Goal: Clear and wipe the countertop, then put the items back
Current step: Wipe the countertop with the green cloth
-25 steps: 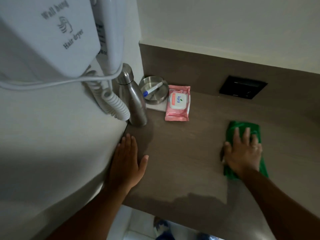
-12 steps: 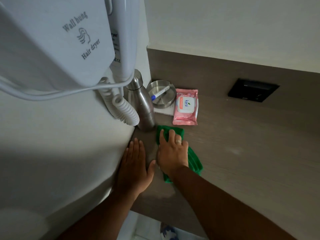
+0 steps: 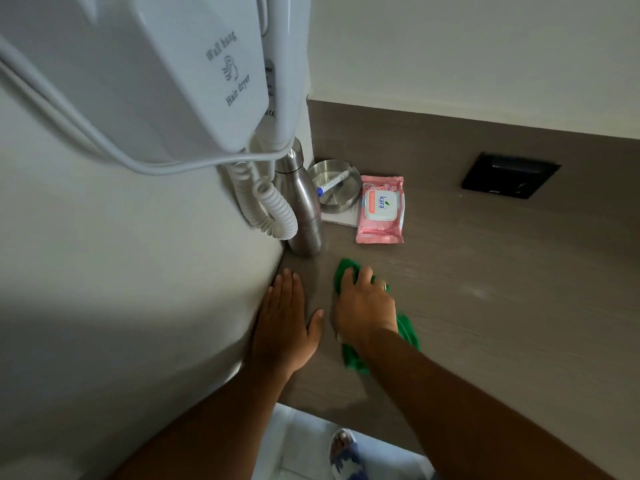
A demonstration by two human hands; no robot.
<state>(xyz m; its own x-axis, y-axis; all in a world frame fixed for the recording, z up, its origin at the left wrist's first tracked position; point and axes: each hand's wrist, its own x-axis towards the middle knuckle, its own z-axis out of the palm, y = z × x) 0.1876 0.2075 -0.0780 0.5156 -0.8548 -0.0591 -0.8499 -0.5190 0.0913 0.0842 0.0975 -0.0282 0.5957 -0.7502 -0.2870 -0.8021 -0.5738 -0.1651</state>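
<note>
My right hand (image 3: pixel 365 308) presses flat on a green cloth (image 3: pixel 405 329) on the brown countertop (image 3: pixel 502 306), just in front of the items. My left hand (image 3: pixel 284 320) lies flat and empty on the counter against the left wall, fingers together. At the back left corner stand a steel bottle (image 3: pixel 304 209), a steel dish (image 3: pixel 337 188) with a white and blue marker (image 3: pixel 330 183) in it, and a pink pack of wipes (image 3: pixel 380 211). The dish sits on a white card (image 3: pixel 341 220).
A white wall-hung hair dryer (image 3: pixel 173 74) with a coiled cord (image 3: pixel 270 209) hangs over the left corner, above the bottle. A black socket plate (image 3: pixel 509 174) is set in the back panel. The counter's front edge runs below my arms; a sandalled foot (image 3: pixel 343 452) shows on the floor.
My right hand has swept the green cloth from the right side of the counter to the left, then drawn it slightly back from the bottle. My left hand has stayed put.
</note>
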